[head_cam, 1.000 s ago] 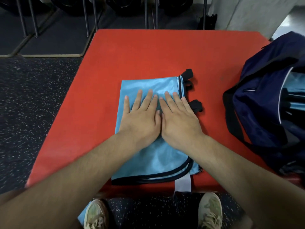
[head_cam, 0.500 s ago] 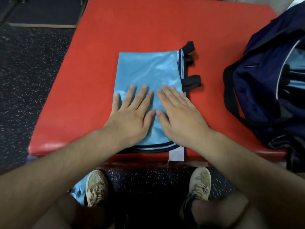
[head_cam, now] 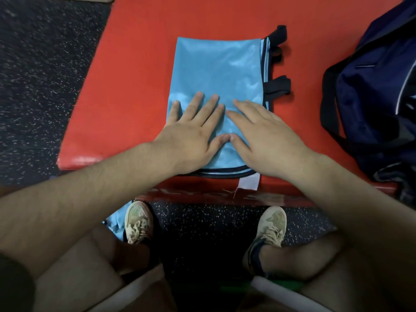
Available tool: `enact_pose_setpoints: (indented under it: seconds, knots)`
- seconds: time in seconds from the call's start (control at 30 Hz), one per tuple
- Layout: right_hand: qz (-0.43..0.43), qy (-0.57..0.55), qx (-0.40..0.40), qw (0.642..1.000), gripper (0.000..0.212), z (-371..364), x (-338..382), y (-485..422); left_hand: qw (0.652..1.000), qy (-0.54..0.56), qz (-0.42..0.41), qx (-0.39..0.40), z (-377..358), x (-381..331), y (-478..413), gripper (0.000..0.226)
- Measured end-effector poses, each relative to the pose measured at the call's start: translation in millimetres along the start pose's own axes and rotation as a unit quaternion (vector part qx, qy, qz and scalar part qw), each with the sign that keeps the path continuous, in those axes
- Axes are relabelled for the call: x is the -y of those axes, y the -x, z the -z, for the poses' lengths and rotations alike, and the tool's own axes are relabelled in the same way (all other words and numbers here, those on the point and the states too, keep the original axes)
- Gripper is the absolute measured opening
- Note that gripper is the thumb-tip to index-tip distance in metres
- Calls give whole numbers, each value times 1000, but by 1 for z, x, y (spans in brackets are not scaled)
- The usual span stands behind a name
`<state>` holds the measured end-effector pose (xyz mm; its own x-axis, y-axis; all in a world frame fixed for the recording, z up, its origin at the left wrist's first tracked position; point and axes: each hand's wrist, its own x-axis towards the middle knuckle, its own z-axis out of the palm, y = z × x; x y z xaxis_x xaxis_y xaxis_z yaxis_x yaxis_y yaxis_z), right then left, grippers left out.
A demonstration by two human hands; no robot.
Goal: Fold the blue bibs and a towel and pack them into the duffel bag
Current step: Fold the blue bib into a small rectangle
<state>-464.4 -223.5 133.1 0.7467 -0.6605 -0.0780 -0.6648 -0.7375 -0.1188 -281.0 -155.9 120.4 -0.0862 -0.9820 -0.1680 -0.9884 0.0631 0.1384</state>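
Observation:
A light blue bib (head_cam: 216,70) with black trim lies folded lengthwise on the red mat (head_cam: 135,64), its black straps sticking out on the right side. My left hand (head_cam: 193,134) and my right hand (head_cam: 263,138) press flat on the bib's near half, fingers straight, thumbs touching. A navy duffel bag (head_cam: 378,91) stands on the mat at the right, its top running out of view. A white label hangs from the bib's near edge over the mat's front.
Another piece of light blue cloth (head_cam: 116,221) lies on the speckled dark floor (head_cam: 40,75) beside my left shoe. The bag's black strap (head_cam: 326,109) loops onto the mat between bib and bag. My knees and shoes are below the mat's front edge.
Both hands have slid along the bib toward me, from its middle to its near end, staying flat. The camera has tilted further down.

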Motion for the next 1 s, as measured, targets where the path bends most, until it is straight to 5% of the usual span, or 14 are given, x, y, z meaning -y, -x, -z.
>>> enact_pose_setpoints:
  seconds: [0.3,0.43,0.6,0.67,0.87,1.0]
  knots:
    - [60,-74,58,994,15,24,4,16,995,21,-79,-62,-2,0,13,77]
    - [85,-58,63,993,23,20,1,23,995,9,-99,-30,-11,2,21,75]
    - [113,-11,93,989,66,20,-2,40,992,-7,-126,-14,-2,-2,33,97]
    - [115,1,71,991,60,15,-1,45,985,-49,-164,-37,0,-4,40,100]
    - [127,-19,37,991,20,15,6,55,975,-25,-220,-20,19,-10,41,52]
    - [123,-20,18,992,21,16,7,59,978,32,-208,18,25,-12,39,35]
